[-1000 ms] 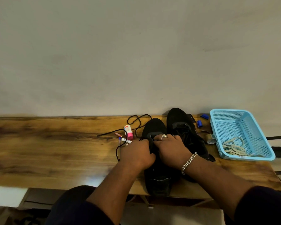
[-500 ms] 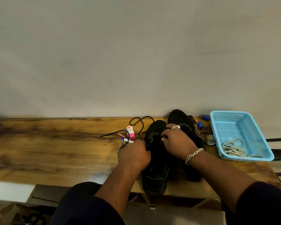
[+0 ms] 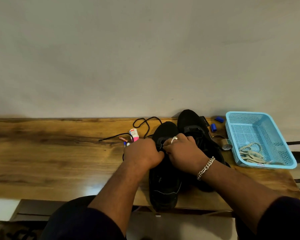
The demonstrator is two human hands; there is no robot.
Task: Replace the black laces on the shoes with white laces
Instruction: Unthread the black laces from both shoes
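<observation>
Surface: glossy, dark-grained wooden tabletop (image 3: 59,153) against a plain pale wall (image 3: 145,58).

Near black fabric shoe (image 3: 164,179): at 6 o'clock on the table, long axis running 6 to 12, toe toward the wall.

Second black shoe (image 3: 196,129): just beside, at 1 o'clock of the first.

Left hand (image 3: 142,153), right hand (image 3: 184,151): fingers curled at the near shoe's lacing; exact grip cannot be told.

Loose black cord lace (image 3: 145,123): coiled at 11 o'clock.

Light blue perforated plastic basket (image 3: 260,118): at 3 o'clock, holding pale flat laces (image 3: 251,153).
</observation>
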